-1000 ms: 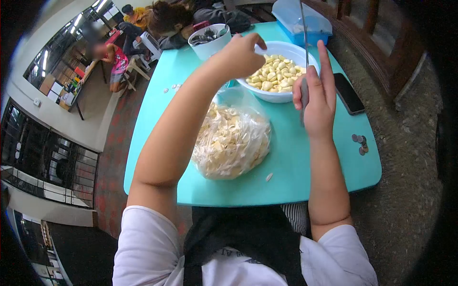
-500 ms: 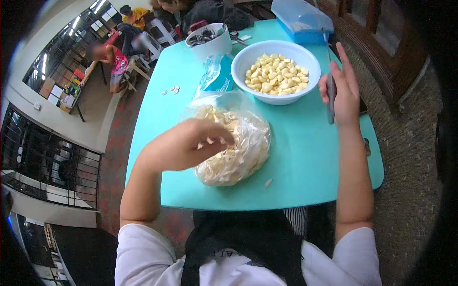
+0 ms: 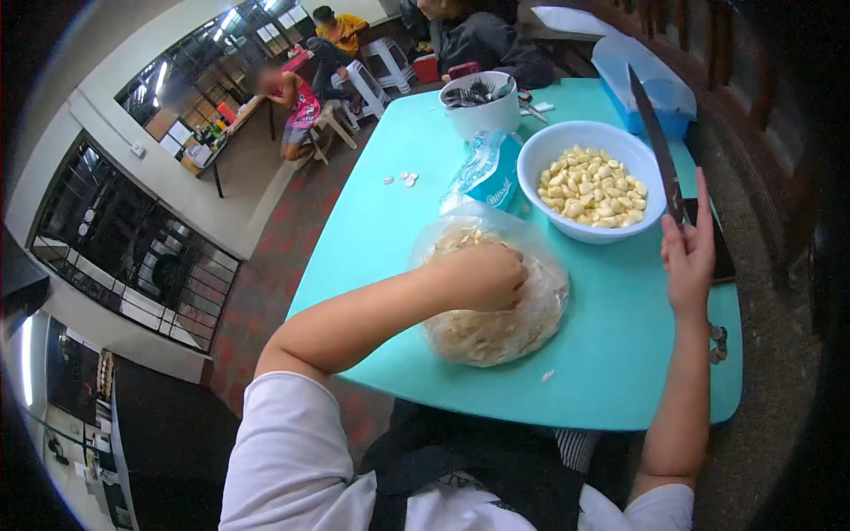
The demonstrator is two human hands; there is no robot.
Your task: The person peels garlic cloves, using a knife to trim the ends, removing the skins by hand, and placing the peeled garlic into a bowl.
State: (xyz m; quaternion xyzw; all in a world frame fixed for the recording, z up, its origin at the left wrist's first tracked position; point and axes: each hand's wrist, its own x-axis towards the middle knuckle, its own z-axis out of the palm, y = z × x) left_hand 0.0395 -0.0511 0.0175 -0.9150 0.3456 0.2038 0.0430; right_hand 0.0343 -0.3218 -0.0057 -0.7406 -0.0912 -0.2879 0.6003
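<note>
My left hand (image 3: 487, 276) is over the mouth of a clear plastic bag (image 3: 536, 314) filled with pale, papery garlic skins. Its fingers are curled down against the contents, and whatever they hold is hidden. On the right, my right hand (image 3: 691, 265) grips a knife (image 3: 660, 137) whose dark blade points up and away from me; the index finger is stretched out. Between the knife and the bag stands a pale blue bowl (image 3: 542, 205) of peeled garlic cloves (image 3: 595, 184).
A teal-and-white packet (image 3: 496, 177) lies behind the bag. Further back are a white tub of utensils (image 3: 482, 124) and a blue plastic box (image 3: 651, 93). Coins (image 3: 407, 180) lie at left; a dark flat object (image 3: 723, 252) sits by the right edge. Several people sit beyond the table.
My left hand has come down into the bag's mouth, its fingers now curled against the skins. The view has turned, so the table sits further right. The knife stays in my right hand.
</note>
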